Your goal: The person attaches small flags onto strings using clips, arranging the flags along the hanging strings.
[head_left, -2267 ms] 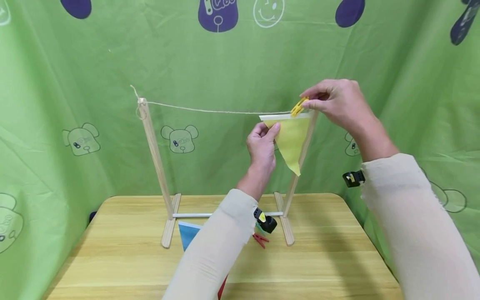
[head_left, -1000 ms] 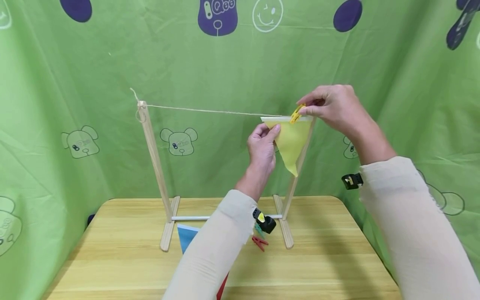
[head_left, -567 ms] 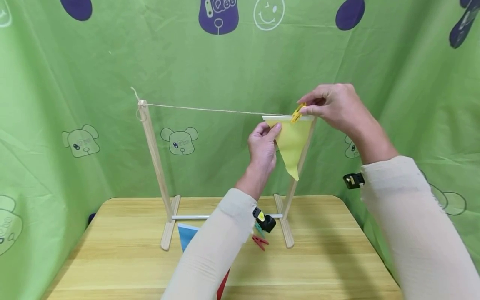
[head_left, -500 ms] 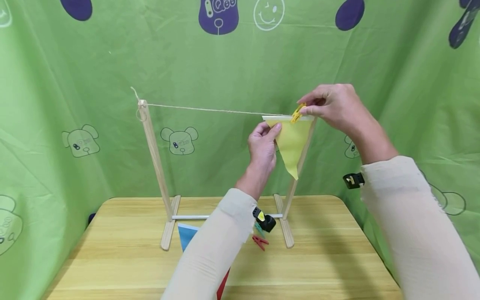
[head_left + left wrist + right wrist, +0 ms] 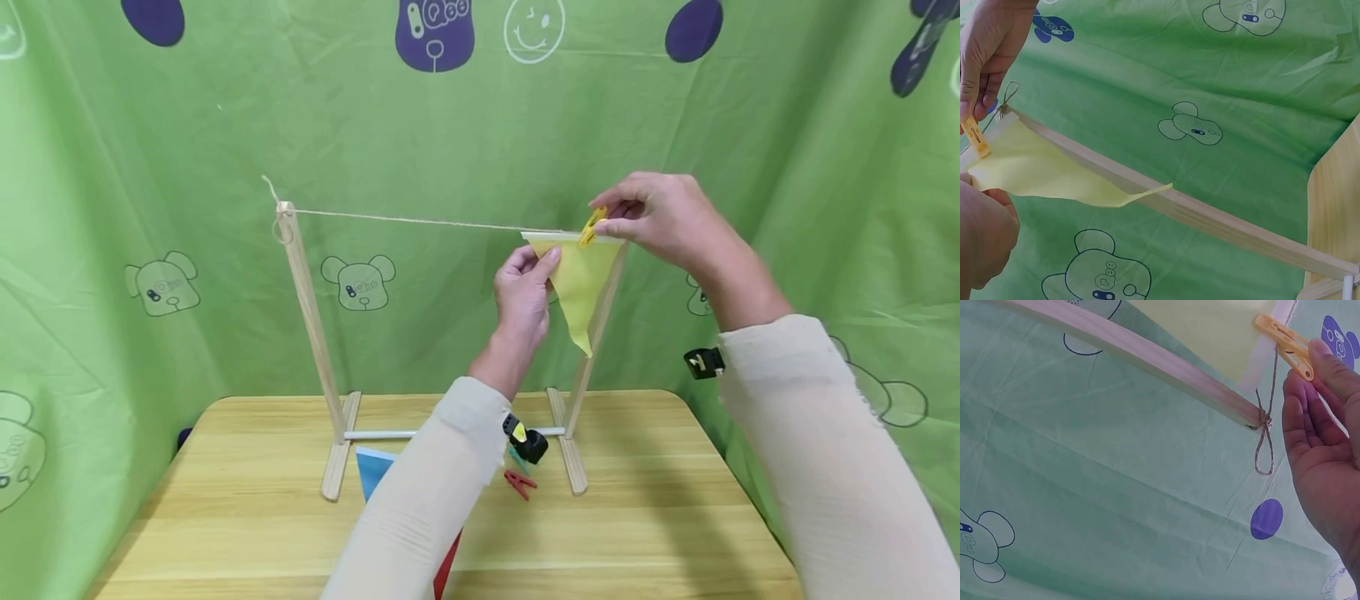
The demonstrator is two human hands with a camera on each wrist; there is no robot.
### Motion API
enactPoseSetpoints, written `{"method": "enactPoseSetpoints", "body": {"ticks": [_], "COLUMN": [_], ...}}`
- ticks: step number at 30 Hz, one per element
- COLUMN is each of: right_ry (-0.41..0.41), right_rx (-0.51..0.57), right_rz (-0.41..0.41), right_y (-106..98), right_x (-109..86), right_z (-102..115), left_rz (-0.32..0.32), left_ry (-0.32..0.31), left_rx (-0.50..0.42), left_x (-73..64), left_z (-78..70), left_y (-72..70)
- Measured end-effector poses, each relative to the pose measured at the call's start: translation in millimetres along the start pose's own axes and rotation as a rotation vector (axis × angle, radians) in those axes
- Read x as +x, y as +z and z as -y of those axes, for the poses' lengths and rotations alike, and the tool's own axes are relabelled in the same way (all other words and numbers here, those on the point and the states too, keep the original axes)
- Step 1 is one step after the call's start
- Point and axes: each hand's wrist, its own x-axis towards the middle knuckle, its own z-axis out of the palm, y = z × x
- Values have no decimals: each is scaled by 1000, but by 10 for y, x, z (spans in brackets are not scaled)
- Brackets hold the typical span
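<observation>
A yellow triangular pennant [image 5: 583,279] with a white top band hangs at the right end of the string [image 5: 420,220], its tip curling. My left hand [image 5: 525,292] pinches its upper left corner, thumb in front. Over the band sits a yellow clothespin [image 5: 592,227], whose upper end my right hand [image 5: 660,212] pinches between thumb and fingers. In the right wrist view the clothespin [image 5: 1285,344] straddles the white band, beside the string's knot and loop [image 5: 1264,440] at the post top. The left wrist view also has the pennant [image 5: 1054,172] near the wooden post.
A wooden frame with a left post [image 5: 309,317] and a white crossbar [image 5: 382,434] stands on the table [image 5: 637,517]. In front lie a red clothespin [image 5: 520,483], a green clothespin [image 5: 517,458], a blue pennant [image 5: 372,468] and a red piece [image 5: 447,568], partly hidden by my left sleeve.
My right hand and the yellow clothespin have come slightly lower and left, the clothespin now further down over the white band. My left hand keeps its pinch on the pennant.
</observation>
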Motion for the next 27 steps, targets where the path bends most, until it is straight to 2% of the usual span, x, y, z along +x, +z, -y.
{"method": "enactPoseSetpoints", "body": {"ticks": [8,18,27], "right_ry": [22,27,56], "right_rx": [-23,22,18], "right_rz": [58,35,7], "right_y": [79,132,129], "right_x": [11,-25,-59], "right_z": [36,35,32], "left_rz": [2,61,86], "left_ry": [-16,-78,-74], "left_rx": [116,233,240], "left_x": [0,-11,-19], "left_z": [-44,-98,-158], "left_y": [-90,-184,-218]}}
